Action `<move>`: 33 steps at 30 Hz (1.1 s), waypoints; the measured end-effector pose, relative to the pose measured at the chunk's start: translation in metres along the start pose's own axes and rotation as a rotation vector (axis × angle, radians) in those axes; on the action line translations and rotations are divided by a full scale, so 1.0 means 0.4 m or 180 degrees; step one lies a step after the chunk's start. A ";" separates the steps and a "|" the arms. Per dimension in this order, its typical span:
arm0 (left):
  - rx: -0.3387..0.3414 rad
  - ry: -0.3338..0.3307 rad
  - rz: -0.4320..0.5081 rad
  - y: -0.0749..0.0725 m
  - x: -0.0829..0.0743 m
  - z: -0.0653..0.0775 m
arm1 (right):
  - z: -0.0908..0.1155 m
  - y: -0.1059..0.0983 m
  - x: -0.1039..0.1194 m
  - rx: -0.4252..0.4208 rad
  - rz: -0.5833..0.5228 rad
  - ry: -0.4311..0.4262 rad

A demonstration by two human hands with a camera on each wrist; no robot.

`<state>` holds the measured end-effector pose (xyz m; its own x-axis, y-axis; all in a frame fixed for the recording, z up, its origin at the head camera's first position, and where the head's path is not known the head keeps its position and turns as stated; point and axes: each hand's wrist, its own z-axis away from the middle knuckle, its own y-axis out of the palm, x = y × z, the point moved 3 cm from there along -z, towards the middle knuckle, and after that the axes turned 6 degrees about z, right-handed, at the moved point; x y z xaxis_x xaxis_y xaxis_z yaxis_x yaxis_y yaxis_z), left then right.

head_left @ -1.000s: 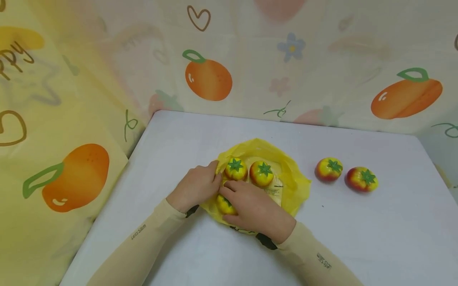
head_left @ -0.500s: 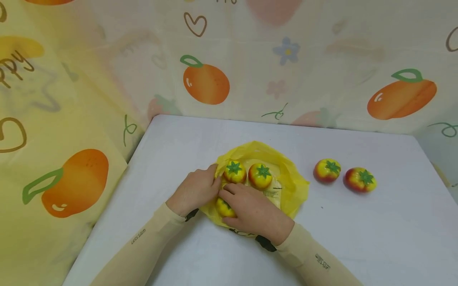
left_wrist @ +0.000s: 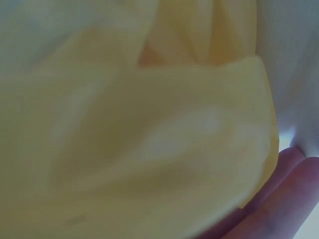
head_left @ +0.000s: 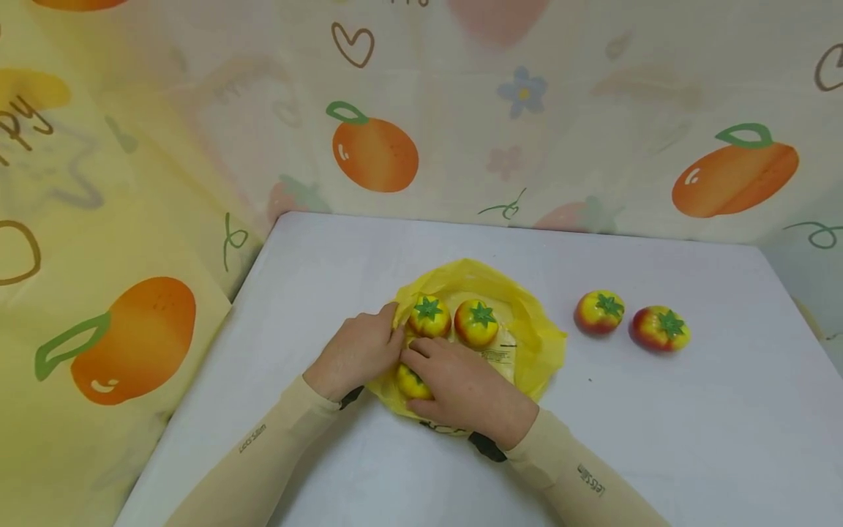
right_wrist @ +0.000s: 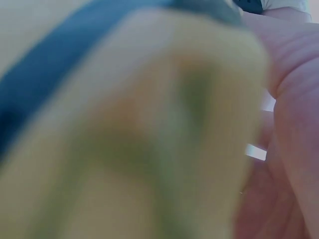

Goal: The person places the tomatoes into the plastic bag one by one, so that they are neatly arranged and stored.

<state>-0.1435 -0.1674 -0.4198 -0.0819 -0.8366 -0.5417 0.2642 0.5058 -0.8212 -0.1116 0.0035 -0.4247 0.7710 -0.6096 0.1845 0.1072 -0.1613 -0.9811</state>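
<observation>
A yellow plastic bag (head_left: 543, 348) lies spread open on the table in the head view. Two red-and-yellow toy fruits with green star-shaped leaf tops, a left one (head_left: 429, 316) and a right one (head_left: 476, 323), sit inside it. My left hand (head_left: 358, 348) grips the bag's left edge; the left wrist view is mostly filled by yellow plastic, with fingers (left_wrist: 281, 199) behind it. Lower in the bag, my right hand (head_left: 464, 384) holds a third toy fruit (head_left: 412, 382) between thumb and fingers, covering part of it. The right wrist view is blurred by plastic close to the camera.
Two more toy fruits, one nearer (head_left: 599, 312) and one farther right (head_left: 660, 329), lie on the white table (head_left: 632, 424) right of the bag. A printed curtain (head_left: 454, 146) hangs behind the table, and a yellow printed sheet (head_left: 132, 241) on the left.
Both hands keep their places at the bag and the fruit. The head view has tilted and shifted slightly, so the whole scene sits a little lower and farther left.
</observation>
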 end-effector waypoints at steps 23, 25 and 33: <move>-0.0019 0.0043 0.0028 0.004 -0.010 0.000 | 0.036 -0.064 -0.040 0.0187 -0.0337 0.0380; -0.0012 0.0031 0.0042 0.006 -0.010 0.001 | 0.050 -0.085 -0.058 0.0105 -0.0373 0.0458; -0.0018 -0.0024 0.0028 0.003 -0.008 0.004 | 0.121 -0.143 -0.144 -0.0230 -0.0352 0.0844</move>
<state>-0.1414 -0.1644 -0.4187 -0.0723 -0.8337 -0.5475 0.2594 0.5144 -0.8174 -0.1318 0.0855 -0.3822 0.5652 -0.7652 0.3084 0.1291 -0.2872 -0.9491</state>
